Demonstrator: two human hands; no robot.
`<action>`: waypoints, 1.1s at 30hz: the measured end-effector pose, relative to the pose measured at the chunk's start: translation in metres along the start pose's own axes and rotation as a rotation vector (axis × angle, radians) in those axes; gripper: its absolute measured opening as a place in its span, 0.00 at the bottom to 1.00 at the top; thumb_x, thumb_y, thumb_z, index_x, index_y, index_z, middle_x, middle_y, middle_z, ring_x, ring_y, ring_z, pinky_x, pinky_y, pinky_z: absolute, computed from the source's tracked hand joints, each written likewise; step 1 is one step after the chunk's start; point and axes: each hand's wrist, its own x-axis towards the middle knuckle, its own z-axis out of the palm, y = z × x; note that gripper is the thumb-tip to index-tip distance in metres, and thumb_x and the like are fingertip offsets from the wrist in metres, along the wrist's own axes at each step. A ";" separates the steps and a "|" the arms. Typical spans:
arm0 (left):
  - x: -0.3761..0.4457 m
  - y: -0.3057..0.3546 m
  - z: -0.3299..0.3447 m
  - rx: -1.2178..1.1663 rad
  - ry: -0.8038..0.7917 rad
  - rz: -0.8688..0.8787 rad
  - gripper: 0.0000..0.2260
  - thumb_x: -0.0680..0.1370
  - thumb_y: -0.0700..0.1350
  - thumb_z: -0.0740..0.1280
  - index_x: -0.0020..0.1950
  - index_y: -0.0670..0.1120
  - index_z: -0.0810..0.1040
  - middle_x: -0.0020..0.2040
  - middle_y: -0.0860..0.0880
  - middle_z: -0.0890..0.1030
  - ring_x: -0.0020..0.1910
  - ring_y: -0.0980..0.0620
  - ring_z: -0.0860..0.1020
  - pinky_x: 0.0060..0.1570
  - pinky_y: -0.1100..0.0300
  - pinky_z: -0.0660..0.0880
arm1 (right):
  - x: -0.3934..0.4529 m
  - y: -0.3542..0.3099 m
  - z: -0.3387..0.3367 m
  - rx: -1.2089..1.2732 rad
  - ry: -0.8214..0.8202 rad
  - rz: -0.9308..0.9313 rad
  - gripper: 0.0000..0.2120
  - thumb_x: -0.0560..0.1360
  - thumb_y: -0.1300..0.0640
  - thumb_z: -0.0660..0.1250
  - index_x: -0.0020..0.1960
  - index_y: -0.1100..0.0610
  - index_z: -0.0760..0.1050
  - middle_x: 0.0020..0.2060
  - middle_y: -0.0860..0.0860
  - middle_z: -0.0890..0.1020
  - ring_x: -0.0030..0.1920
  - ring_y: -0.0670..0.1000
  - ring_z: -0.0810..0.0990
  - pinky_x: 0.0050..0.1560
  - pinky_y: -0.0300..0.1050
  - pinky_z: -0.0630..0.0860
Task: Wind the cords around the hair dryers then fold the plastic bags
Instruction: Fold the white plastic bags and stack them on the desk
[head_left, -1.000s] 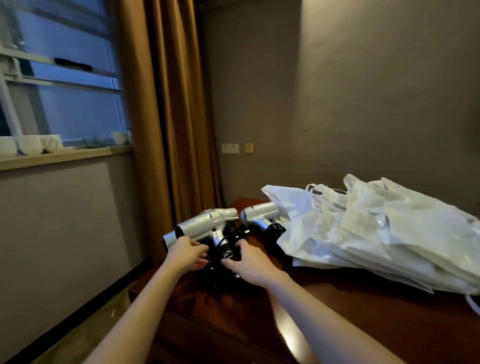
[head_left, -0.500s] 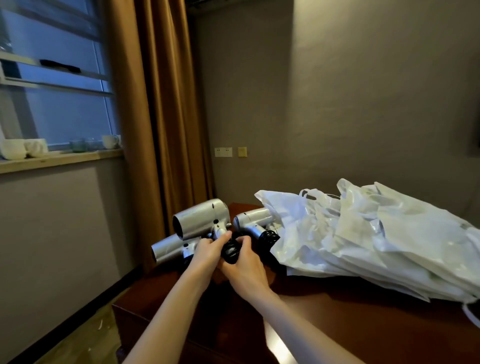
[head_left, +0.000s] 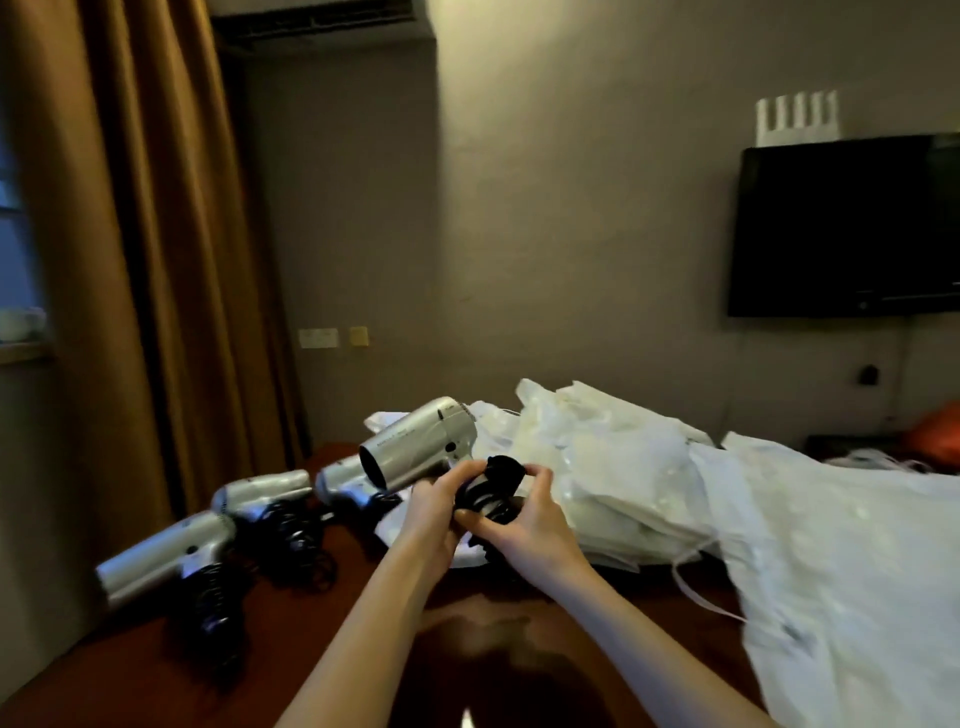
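Observation:
A silver hair dryer (head_left: 415, 444) is raised above the dark wooden table (head_left: 509, 670), nozzle pointing left. My left hand (head_left: 434, 512) grips its handle from the left. My right hand (head_left: 524, 525) pinches the black coiled cord (head_left: 493, 488) wrapped at the handle. Three more silver hair dryers lie on the table to the left: one (head_left: 166, 551) nearest, one (head_left: 260, 493) behind it, one (head_left: 343, 480) further back, each with black coiled cord beside it. A heap of white plastic bags (head_left: 675, 483) covers the table's right side.
Brown curtains (head_left: 145, 260) hang at the left by a window. A black wall-mounted TV (head_left: 841, 223) is at the right. An orange item (head_left: 935, 441) lies at the far right behind the bags.
The hair dryer has been lifted higher and brought right, in front of the bags. The camera has swung right, revealing the TV and a third dryer on the table.

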 end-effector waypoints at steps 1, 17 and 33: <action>0.000 -0.005 0.012 0.010 -0.011 -0.002 0.09 0.75 0.38 0.71 0.51 0.34 0.78 0.42 0.38 0.82 0.36 0.45 0.83 0.31 0.58 0.79 | -0.002 0.004 -0.012 -0.036 -0.011 0.001 0.35 0.67 0.42 0.75 0.63 0.51 0.58 0.51 0.48 0.80 0.52 0.50 0.80 0.40 0.33 0.72; -0.018 -0.068 0.129 0.082 -0.276 -0.216 0.10 0.80 0.44 0.64 0.43 0.38 0.75 0.31 0.44 0.77 0.33 0.46 0.76 0.35 0.55 0.72 | -0.077 0.133 -0.196 -0.855 0.073 0.602 0.20 0.77 0.41 0.59 0.63 0.51 0.67 0.62 0.50 0.71 0.64 0.54 0.70 0.63 0.57 0.68; -0.024 -0.086 0.135 0.038 -0.399 -0.243 0.08 0.81 0.41 0.63 0.44 0.39 0.76 0.28 0.46 0.79 0.27 0.49 0.79 0.30 0.57 0.75 | -0.100 0.151 -0.229 -0.649 0.192 0.340 0.10 0.73 0.48 0.69 0.46 0.53 0.71 0.49 0.48 0.71 0.51 0.49 0.75 0.48 0.39 0.69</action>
